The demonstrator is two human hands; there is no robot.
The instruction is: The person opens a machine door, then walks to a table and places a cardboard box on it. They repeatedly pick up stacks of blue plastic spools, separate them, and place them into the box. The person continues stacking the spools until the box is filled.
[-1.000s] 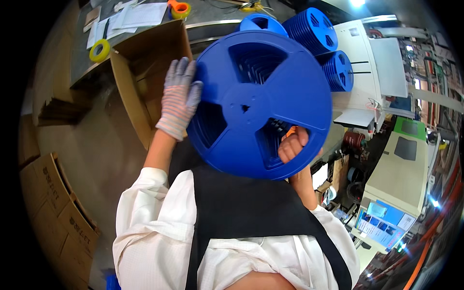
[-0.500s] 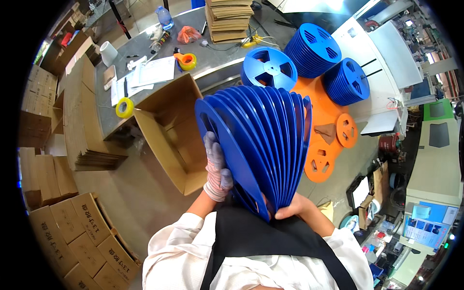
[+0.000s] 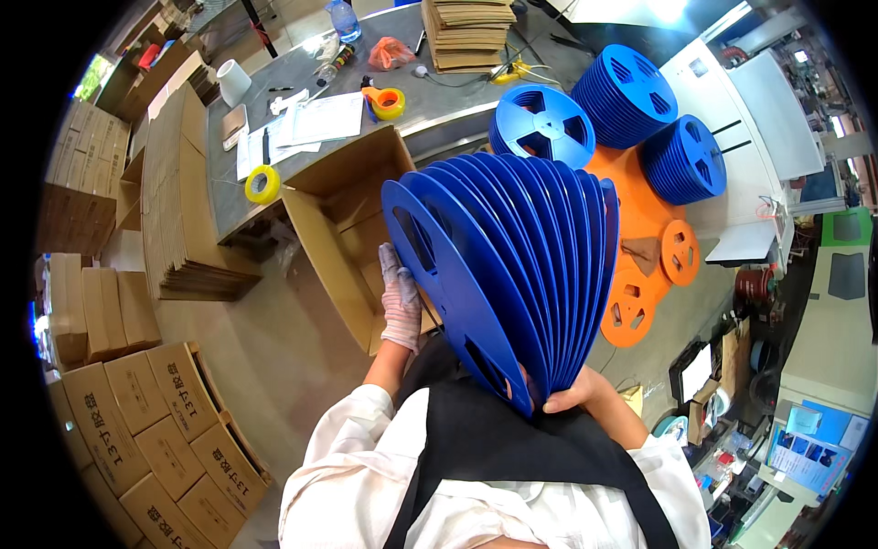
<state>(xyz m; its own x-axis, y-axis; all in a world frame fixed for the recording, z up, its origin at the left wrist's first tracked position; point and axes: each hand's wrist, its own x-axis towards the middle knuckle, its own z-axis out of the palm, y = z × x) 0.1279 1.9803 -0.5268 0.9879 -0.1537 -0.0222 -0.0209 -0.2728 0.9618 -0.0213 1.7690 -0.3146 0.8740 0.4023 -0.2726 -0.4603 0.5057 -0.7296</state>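
A fanned stack of several blue plastic reels (image 3: 512, 265) stands tilted in front of my apron, spread at the top and pressed together at the bottom. My right hand (image 3: 576, 392) is closed on the stack's lower end, with its thumb on the near right side and most fingers hidden. My left hand (image 3: 401, 297), in a pale glove with grey fingertips, is open beside the outermost left reel, fingers straight and pointing up. Whether it touches the reel I cannot tell. Just behind that hand is an open cardboard box (image 3: 315, 252), partly covered by the reels.
More blue reel stacks (image 3: 625, 96) stand on orange reels (image 3: 631, 197) at the far right. A grey table (image 3: 439, 96) holds papers, tape rolls (image 3: 262, 185) and a cardboard pile (image 3: 465, 37). Flattened cartons (image 3: 178, 201) lean at left, above stacked closed cartons (image 3: 151, 412).
My left hand has let go of the outermost reel, its fingers straightening at the stack's left side. My right hand keeps its hold. The whole view has shifted slightly.
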